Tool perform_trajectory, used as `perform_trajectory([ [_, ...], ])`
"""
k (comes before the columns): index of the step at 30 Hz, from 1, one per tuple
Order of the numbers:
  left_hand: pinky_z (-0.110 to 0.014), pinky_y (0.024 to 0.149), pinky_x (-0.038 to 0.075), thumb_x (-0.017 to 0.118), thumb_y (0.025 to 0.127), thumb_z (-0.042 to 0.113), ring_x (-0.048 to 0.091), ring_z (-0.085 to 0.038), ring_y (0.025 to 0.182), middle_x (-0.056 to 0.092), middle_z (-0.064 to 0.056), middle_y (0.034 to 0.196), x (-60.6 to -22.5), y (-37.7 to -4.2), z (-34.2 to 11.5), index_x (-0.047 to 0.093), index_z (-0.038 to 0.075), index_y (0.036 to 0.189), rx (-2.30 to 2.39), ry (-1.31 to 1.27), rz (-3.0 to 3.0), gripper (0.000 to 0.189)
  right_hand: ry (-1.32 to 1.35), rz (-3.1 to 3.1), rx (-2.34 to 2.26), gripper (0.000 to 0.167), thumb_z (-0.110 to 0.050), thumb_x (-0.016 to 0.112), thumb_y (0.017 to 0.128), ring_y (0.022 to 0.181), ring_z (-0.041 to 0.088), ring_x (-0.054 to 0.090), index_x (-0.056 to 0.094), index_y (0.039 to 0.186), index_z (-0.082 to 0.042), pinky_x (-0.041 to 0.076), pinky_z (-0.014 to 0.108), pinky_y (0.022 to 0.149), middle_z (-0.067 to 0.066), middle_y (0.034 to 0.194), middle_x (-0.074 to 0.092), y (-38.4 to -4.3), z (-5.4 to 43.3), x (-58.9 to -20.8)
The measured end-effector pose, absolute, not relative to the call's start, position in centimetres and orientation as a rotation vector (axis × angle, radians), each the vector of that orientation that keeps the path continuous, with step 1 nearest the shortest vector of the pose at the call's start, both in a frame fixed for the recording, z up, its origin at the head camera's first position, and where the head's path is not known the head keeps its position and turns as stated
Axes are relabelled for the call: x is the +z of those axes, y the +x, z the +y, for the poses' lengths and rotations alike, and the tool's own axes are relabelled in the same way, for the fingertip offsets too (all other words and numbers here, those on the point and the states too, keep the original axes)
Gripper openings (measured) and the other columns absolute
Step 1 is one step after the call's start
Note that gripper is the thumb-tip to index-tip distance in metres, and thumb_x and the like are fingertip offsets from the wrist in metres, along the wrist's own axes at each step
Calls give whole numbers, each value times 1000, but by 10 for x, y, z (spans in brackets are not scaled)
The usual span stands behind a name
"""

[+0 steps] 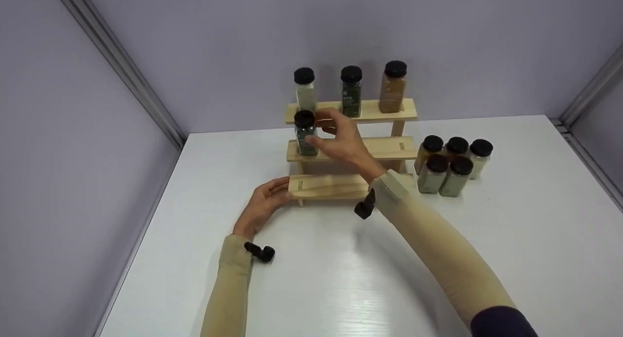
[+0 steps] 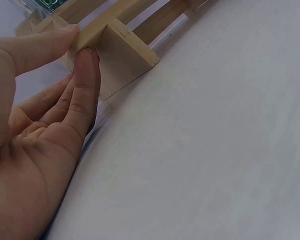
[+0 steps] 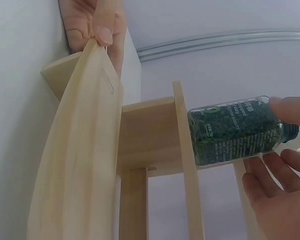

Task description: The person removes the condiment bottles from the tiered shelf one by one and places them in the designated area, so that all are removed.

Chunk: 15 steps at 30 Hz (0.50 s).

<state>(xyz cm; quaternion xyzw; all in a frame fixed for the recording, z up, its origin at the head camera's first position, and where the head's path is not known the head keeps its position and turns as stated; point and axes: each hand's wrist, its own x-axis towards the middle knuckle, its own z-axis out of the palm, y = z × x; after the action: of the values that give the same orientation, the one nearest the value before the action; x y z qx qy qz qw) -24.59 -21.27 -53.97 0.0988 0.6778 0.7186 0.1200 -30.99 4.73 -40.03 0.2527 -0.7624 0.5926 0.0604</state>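
A three-tier wooden spice rack (image 1: 331, 186) stands on the table. My left hand (image 1: 263, 205) pinches the left end of its lowest shelf, thumb on top and fingertips beneath the board (image 2: 92, 32). My right hand (image 1: 343, 140) reaches over the rack and holds a glass spice jar (image 1: 306, 141) of dried green flakes. This jar is upright at the left end of the middle shelf, its base right at the board. In the right wrist view the thumb lies on one side of the labelled jar (image 3: 235, 132), with the fingers round the other side near the black cap.
On the top shelf stand a pale jar (image 1: 305, 96), a dark green jar (image 1: 351, 96) and an orange-brown jar (image 1: 392, 91). Several black-capped jars (image 1: 456, 178) cluster on the white table (image 1: 525, 230) right of the rack. A wall (image 1: 233, 49) rises close behind the rack.
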Motion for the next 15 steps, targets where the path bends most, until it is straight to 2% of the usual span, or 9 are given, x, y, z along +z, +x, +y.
perform_trajectory([
  [8, -31, 106, 57, 72, 103, 9, 65, -24, 130, 56, -23, 154, -540, -246, -212, 50, -1, 156, 2113, 247, 1983, 58, 730, -2347, 1768, 51, -2, 79, 94, 124, 30, 67, 61, 142, 0, 54, 36, 113, 18, 132, 69, -311, 30, -398],
  [15, -31, 105, 57, 73, 102, 9, 65, -24, 128, 56, -23, 153, -538, -246, -209, 50, -2, 156, 2116, 232, 1979, 59, 691, -2345, 1784, 48, 1, 78, 95, 122, 29, 67, 62, 140, 1, 54, 34, 111, 18, 128, 70, -308, 28, -396],
])
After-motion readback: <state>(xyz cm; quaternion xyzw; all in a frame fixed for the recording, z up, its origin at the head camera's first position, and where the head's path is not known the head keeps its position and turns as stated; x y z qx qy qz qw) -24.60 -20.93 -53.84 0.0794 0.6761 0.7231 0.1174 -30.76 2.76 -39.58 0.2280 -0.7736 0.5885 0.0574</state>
